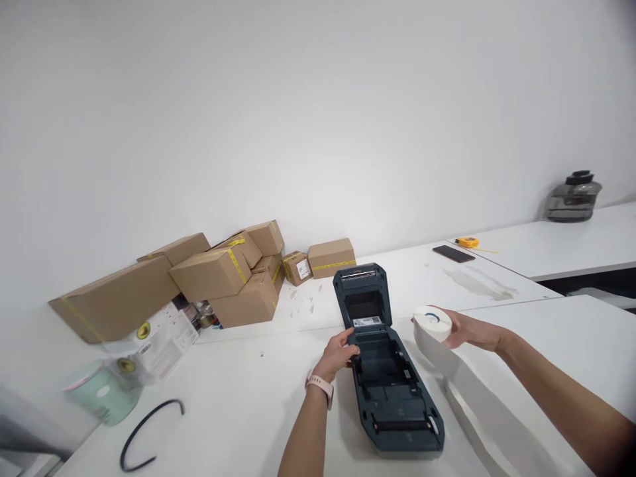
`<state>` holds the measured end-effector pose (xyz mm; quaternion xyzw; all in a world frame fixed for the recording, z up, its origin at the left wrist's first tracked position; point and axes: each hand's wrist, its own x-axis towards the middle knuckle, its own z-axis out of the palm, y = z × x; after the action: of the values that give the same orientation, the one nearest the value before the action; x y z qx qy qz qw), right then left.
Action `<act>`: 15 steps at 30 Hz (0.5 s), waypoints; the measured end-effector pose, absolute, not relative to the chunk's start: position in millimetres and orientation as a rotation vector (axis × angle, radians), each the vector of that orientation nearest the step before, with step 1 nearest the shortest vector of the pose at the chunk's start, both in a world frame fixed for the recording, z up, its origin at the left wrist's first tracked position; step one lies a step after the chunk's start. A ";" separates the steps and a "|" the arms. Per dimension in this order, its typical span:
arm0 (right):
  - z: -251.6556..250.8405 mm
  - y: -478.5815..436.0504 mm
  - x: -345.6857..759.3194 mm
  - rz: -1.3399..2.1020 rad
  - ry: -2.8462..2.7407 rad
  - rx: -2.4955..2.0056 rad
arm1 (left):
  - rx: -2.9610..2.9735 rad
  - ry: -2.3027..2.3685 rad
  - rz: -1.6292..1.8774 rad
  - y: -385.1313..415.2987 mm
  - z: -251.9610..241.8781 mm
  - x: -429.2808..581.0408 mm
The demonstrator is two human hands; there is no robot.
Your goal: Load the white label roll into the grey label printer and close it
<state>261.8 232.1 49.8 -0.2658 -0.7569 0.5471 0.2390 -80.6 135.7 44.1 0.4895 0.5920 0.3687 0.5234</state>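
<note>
Two bare hands work at a white bench (238,397), seen from where I stand beside it. The left hand (338,356), with a pale pink band (320,387) at its wrist, pinches the left rim of a dark printer (397,401) near the hinge, thumb laid over the edge. The printer rests on the bench with its lid (365,291) raised and its hollow inside exposed. The right hand (460,329) is closed round a roll of white paper (433,324), held upright just right of the printer and outside it; a long loose strip (477,397) runs from the roll toward the near edge of view. At left, cardboard boxes (211,275) with yellow tape are heaped against the wall (348,119). Nearer lie a pale green tub (106,394) and a dark curved strap (130,440). At right, a dark phone (454,253) lies near a yellow tape measure (467,242), its blade partly out; a grey see-through jug (574,200) with a black cap stands well apart, farther right.
</note>
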 end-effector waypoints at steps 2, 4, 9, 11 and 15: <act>36.2 241.3 255.5 1.599 -2.001 -0.764 | 1.175 1.425 0.877 136.0 43.3 -80.7; 24.0 246.7 247.0 1.670 -1.937 -0.776 | 1.180 1.432 0.870 136.7 41.7 -81.3; -1.0 246.7 228.0 1.710 -1.875 -0.840 | 1.188 1.433 0.864 139.3 38.3 -82.8; -6.6 243.3 225.2 1.707 -1.875 -0.849 | 1.192 1.430 0.868 139.3 38.3 -82.5; -12.1 234.0 240.2 1.678 -1.840 -0.847 | 1.202 1.431 0.873 137.4 38.8 -81.9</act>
<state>240.2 234.0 -12.1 -0.3116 -0.6768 0.6172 0.2526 -81.9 137.4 38.8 0.4999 0.5954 0.3631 0.5136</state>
